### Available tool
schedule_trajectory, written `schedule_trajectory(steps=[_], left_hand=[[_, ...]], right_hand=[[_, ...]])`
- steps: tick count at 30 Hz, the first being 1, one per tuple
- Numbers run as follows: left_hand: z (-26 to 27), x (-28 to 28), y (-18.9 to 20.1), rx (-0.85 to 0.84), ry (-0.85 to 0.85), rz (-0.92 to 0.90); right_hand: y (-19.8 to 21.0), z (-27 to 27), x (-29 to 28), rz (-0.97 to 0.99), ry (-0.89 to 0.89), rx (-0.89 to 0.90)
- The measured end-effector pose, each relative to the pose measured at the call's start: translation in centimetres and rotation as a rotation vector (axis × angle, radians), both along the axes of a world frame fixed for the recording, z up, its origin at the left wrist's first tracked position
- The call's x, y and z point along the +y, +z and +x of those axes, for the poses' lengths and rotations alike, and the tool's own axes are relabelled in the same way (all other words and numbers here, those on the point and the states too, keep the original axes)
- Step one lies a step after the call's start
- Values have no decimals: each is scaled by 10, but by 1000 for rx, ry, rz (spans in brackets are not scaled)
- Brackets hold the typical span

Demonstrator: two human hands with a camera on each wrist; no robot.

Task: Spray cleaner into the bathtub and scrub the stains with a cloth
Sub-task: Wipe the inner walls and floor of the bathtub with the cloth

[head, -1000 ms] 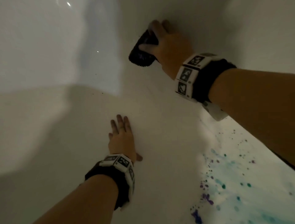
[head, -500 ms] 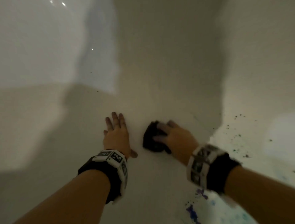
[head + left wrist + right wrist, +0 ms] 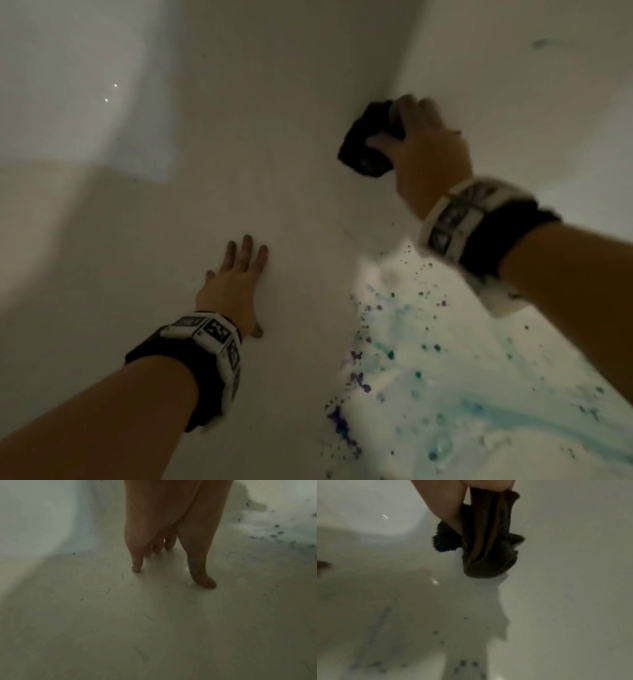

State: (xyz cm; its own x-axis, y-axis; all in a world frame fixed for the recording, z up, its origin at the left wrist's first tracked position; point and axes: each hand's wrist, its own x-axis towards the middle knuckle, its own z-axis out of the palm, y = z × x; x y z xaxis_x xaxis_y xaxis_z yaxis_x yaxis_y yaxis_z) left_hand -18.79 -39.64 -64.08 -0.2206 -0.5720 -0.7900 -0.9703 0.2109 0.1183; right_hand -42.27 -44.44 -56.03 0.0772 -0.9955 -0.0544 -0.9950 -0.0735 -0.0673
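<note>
Dark cloth [image 3: 364, 137] is bunched in the right hand [image 3: 424, 147], fingers curled over it, pressed on the tub [image 3: 291, 85] wall at 1 o'clock. Left hand [image 3: 236, 284] lies flat, fingers spread, bracing at centre. Scrubbing is the step in hand; next, I think, the cloth must go to the blue stains [image 3: 445, 359] at 5 o'clock.

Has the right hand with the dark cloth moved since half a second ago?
Yes. The right hand, gripping the dark cloth, has swept away from the braced left hand, up the bathtub toward its far corner.
</note>
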Motion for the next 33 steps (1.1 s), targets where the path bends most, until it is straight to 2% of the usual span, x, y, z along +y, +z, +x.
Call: schedule_trajectory(steps=[3, 5, 7, 9, 12, 14, 15, 17, 20, 23, 25, 27, 28, 30, 33], left_hand=[[-1, -1, 1, 5, -12, -10], [-3, -1, 1, -1, -8, -11], [-3, 0, 0, 1, -5, -6], [-3, -1, 1, 0, -7, -15], [-4, -1, 1, -6, 5, -15], [-4, 1, 1, -5, 7, -12], [-3, 1, 2, -6, 13, -10], [-4, 1, 3, -6, 9, -13], [-5, -1, 5, 3, 17, -13], [-5, -2, 3, 5, 14, -10], [-5, -1, 0, 8, 13, -13], [-5, -2, -1, -5, 0, -26], [-6, -2, 0, -14, -1, -26], [-6, -2, -2, -19, 4, -19], [-6, -1, -1, -19, 4, -20]], right_hand=[[-18, -18, -26, 148, -118, -43], [-50, -3, 2, 316, -37, 32], [-72, 11, 39, 384, 61, 9], [-73, 21, 70, 444, 134, -38], [-66, 38, 113, 676, 368, -15], [-57, 40, 129, 767, 405, -49], [-56, 37, 132, 732, 425, -67], [-44, 26, 129, 501, 364, -78], [-23, -3, 103, 176, 8, -226], [-21, -48, 61, -39, -197, -134], [-22, -70, 40, 5, -327, -138], [-31, -70, 35, 146, -279, 23], [-38, -65, 38, 215, -265, 44], [-55, -55, 53, 322, -305, 18], [-77, -36, 85, 263, -247, -95]])
